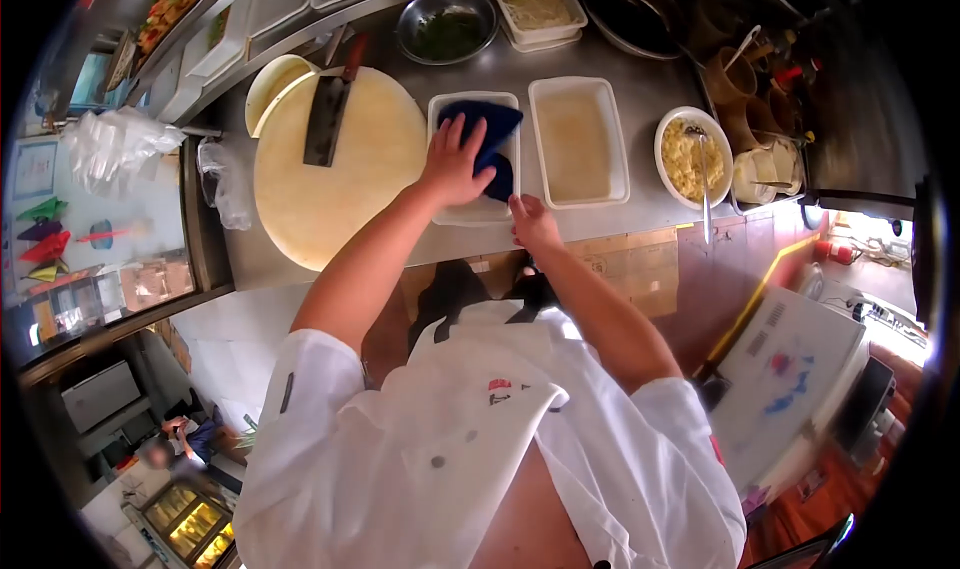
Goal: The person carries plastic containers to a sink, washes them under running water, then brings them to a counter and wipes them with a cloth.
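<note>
My left hand (455, 164) lies spread over a dark blue cloth (490, 117), its fingers apart and the thumb out to the right. The cloth is bunched inside a white rectangular plastic tray (433, 212) on the steel counter and covers much of its inside. At the tray's near right corner, my right hand (535, 227) is closed with its fingertips on the rim. Just right of it stands a second white tray (538, 154), with a cloudy, pale brownish bottom.
A round cutting board (380, 189) bearing a cleaver (325, 119) sits to the left. Behind are a metal bowl of greens (447, 24) and a white container of pale strips (540, 9). To the right is a bowl of yellow food (690, 159) with a spoon (706, 204).
</note>
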`<move>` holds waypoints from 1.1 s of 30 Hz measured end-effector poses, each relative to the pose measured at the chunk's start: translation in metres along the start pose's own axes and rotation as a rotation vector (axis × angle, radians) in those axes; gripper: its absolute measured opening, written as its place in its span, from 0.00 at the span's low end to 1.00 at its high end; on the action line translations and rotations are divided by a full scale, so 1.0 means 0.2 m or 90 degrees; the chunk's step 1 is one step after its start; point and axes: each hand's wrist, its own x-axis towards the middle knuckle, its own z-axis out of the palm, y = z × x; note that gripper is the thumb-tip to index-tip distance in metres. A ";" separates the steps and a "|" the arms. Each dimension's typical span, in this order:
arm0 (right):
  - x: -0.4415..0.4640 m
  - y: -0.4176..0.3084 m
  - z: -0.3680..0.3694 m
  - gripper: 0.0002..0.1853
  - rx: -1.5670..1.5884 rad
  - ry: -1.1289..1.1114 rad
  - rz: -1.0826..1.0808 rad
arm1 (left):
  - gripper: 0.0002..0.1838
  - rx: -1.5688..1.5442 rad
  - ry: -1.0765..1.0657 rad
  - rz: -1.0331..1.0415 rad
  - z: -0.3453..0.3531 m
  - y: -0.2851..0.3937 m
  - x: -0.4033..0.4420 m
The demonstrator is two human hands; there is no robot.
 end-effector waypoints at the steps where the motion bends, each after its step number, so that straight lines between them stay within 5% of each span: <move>1: 0.03 0.01 0.01 0.32 -0.046 0.039 -0.049 | 0.49 0.030 -0.131 -0.005 0.01 0.01 0.02; 8: -0.08 -0.13 -0.02 0.19 -0.134 0.117 -0.258 | 0.48 0.177 -0.254 0.117 0.05 -0.03 0.16; 12: -0.05 -0.06 0.02 0.18 -0.166 0.179 -0.368 | 0.41 0.124 -0.083 0.131 0.28 -0.11 0.25; 14: -0.06 -0.03 0.03 0.18 -0.177 0.187 -0.387 | 0.40 0.054 0.106 0.092 0.38 -0.06 0.24; 19: -0.05 -0.01 0.05 0.17 -0.149 0.211 -0.410 | 0.37 -0.142 0.250 -0.101 0.44 0.03 0.32; 23: -0.05 -0.04 0.05 0.12 -0.134 0.206 -0.373 | 0.33 -0.181 0.316 -0.118 0.48 0.06 0.34; 30: -0.06 0.01 0.12 0.08 -0.086 0.258 -0.313 | 0.20 -0.160 -0.025 0.091 0.33 0.06 0.08; 33: -0.08 -0.03 0.14 0.07 -0.071 0.270 -0.297 | 0.18 -0.214 -0.356 0.076 0.29 -0.01 -0.06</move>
